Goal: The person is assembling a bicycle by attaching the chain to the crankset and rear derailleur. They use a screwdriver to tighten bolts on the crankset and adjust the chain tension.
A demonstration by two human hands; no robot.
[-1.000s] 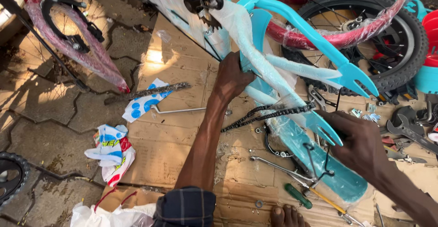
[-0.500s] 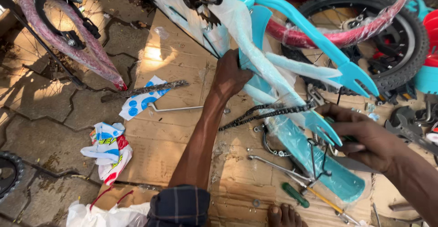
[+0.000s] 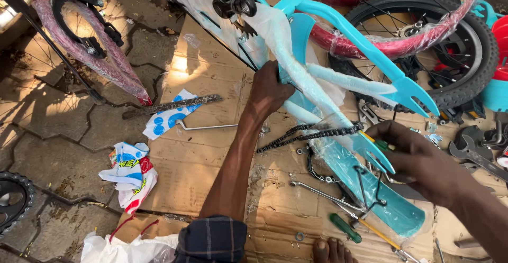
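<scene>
Frame: turquoise bicycle frame point(image 3: 344, 22), partly wrapped in clear plastic, lies upside down across flattened cardboard point(image 3: 201, 152) on a paved floor, its rear forks pointing toward the right of the view.
Left hand: left hand point(image 3: 270, 91) is clasped around a plastic-wrapped tube of the frame, fingers curled over it, forearm stretched up from the bottom of the view.
Right hand: right hand point(image 3: 418, 157) is closed on a small tool with a yellow-and-green handle point(image 3: 374, 141), pinched at the fingertips just beside the lower fork end point(image 3: 378, 157).
Chain: black bicycle chain point(image 3: 312, 134) hangs slack from the fork end toward the left forearm, lying between the two hands.
Mudguard: turquoise mudguard point(image 3: 391, 205) with wire stays lies on the cardboard directly below the right hand.
Around: green-handled screwdriver point(image 3: 346, 228) lies near a bare foot point(image 3: 330, 251); a black tyre point(image 3: 465, 56) and dark spanners point(image 3: 476, 146) lie to the right; crumpled printed wrappers point(image 3: 129, 170) lie well apart to the left.
</scene>
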